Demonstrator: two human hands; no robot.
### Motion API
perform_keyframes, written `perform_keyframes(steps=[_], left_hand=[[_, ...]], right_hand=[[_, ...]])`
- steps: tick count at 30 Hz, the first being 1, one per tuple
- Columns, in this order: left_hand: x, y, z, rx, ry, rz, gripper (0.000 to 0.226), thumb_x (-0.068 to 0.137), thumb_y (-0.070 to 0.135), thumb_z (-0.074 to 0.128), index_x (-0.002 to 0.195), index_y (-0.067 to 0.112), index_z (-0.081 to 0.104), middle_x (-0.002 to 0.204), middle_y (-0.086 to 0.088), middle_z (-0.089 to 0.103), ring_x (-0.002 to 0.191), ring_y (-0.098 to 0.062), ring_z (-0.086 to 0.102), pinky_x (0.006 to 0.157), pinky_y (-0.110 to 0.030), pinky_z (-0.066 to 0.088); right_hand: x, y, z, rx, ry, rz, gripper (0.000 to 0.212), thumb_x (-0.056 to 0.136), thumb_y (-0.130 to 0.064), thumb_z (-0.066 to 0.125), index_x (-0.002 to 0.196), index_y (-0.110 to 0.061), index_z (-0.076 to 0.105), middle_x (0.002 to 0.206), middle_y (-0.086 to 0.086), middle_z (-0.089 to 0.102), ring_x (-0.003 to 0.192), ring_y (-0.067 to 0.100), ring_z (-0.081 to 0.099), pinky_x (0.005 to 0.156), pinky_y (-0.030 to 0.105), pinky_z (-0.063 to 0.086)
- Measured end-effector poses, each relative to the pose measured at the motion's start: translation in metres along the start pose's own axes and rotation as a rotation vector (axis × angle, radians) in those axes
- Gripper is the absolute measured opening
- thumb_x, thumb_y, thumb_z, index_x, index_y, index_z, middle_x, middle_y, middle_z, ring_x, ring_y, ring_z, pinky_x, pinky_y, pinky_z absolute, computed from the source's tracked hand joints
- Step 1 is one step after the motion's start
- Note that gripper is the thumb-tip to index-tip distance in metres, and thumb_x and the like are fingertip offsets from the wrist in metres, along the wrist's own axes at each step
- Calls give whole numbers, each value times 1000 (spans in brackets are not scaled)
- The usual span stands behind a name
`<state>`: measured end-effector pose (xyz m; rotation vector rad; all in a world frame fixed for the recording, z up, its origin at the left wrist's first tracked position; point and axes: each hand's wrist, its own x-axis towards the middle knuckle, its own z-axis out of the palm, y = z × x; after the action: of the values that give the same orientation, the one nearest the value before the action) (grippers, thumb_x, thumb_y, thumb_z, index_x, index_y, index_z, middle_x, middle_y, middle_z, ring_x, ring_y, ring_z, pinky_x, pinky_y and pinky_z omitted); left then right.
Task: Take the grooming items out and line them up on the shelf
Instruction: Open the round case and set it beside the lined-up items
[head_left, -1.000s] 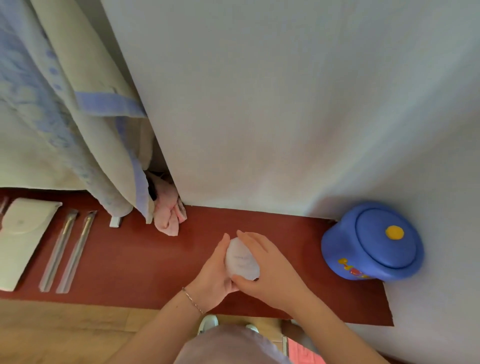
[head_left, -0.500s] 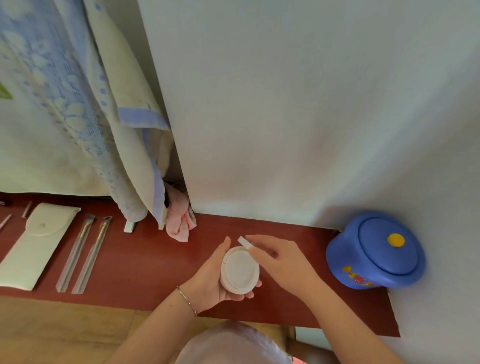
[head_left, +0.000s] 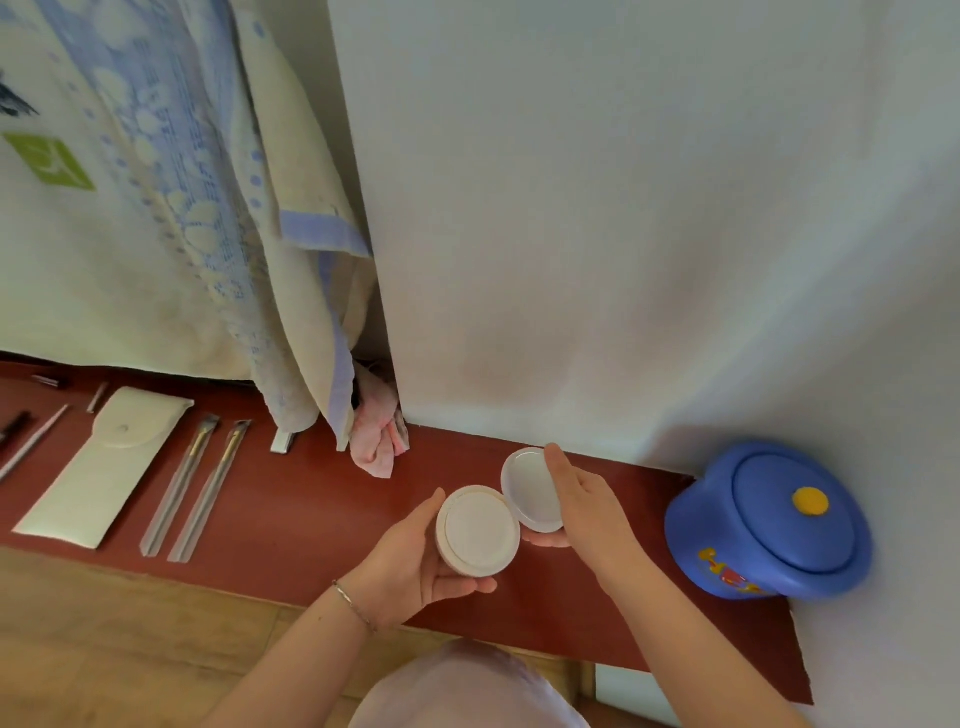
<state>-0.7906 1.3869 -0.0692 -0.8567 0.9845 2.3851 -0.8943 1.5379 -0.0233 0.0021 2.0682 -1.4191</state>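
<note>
Over the dark red shelf (head_left: 291, 514), my left hand (head_left: 415, 564) cups a round white jar (head_left: 478, 531) whose flat inner seal faces up. My right hand (head_left: 587, 506) holds the jar's white lid (head_left: 530, 491) just to the right of it, tilted with its hollow side showing. To the left on the shelf lie a cream snap pouch (head_left: 104, 467), two slim brushes in clear sleeves (head_left: 200, 488), a pale thin stick (head_left: 34, 441) and a dark pencil (head_left: 13, 426) at the frame's edge.
A blue lidded pot (head_left: 769, 519) with a yellow knob stands at the shelf's right end against the white wall (head_left: 623, 234). Patterned towels (head_left: 208, 234) and a pink cloth (head_left: 376, 436) hang down to the shelf's back edge. Wooden floor (head_left: 104, 649) lies below.
Both hands covered the jar at first. My right hand has since lifted the lid off and swung it to the right, baring the inner seal. The view shifted right.
</note>
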Motion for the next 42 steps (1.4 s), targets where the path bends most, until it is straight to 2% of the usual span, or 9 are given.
perform_keyframes(steps=[6,10,19,23,27,33,36,39,42], left_hand=[[-24,0,-20,-30,270,146,33,97,41,31,109,20,55,103,-22,67,68,-32,69,50,-28,56],[-40,-9,-32,-17,553,306,30,97,37,37,105,17,57,85,-16,70,58,-24,66,41,-23,50],[-73,-36,-69,-58,975,610,14,91,14,53,94,11,66,90,-6,69,78,-19,65,62,-28,56],[-73,-28,-102,70,993,597,22,91,10,51,98,17,70,98,0,70,91,-16,65,70,-24,55],[-68,-11,-145,542,997,567,26,90,13,51,105,24,69,104,4,63,96,-12,58,86,-28,50],[-74,44,-193,757,578,518,57,91,7,43,75,58,63,73,-13,60,71,-13,53,75,-31,51],[-69,60,-213,863,468,471,42,88,5,39,71,35,63,79,-26,60,68,-15,53,80,-47,52],[-61,66,-229,1008,400,417,24,88,8,40,77,11,60,72,-18,59,69,-18,63,75,-46,56],[-57,69,-237,1027,346,343,24,90,12,44,71,22,54,80,-8,56,76,-17,67,75,-37,58]], right_hand=[[4,-2,30,3,-126,-14,43,92,-51,42,118,-20,58,113,2,55,101,24,58,75,37,59],[2,-4,54,28,-242,-78,24,96,-43,39,101,-28,58,98,-7,57,90,20,59,69,24,58],[6,3,122,-148,-359,-144,19,97,-39,39,85,-38,53,95,-4,60,88,17,57,87,42,52],[11,3,151,-159,-315,-113,28,98,-40,36,99,-25,59,86,-10,57,89,18,56,86,40,50],[22,1,179,-204,-194,-16,32,96,-43,38,96,-16,56,85,1,58,79,16,56,78,34,47],[24,-14,218,-204,-14,76,52,96,-42,39,105,4,60,78,5,55,70,17,52,57,18,39],[20,-20,233,-177,88,95,59,96,-44,38,105,11,58,83,13,57,78,34,55,55,19,39],[20,-31,246,-104,140,271,50,95,-45,39,104,0,58,111,23,61,98,34,58,83,30,47],[24,-29,251,-78,215,357,49,89,-56,43,101,-10,57,94,7,62,90,19,56,98,35,45]])
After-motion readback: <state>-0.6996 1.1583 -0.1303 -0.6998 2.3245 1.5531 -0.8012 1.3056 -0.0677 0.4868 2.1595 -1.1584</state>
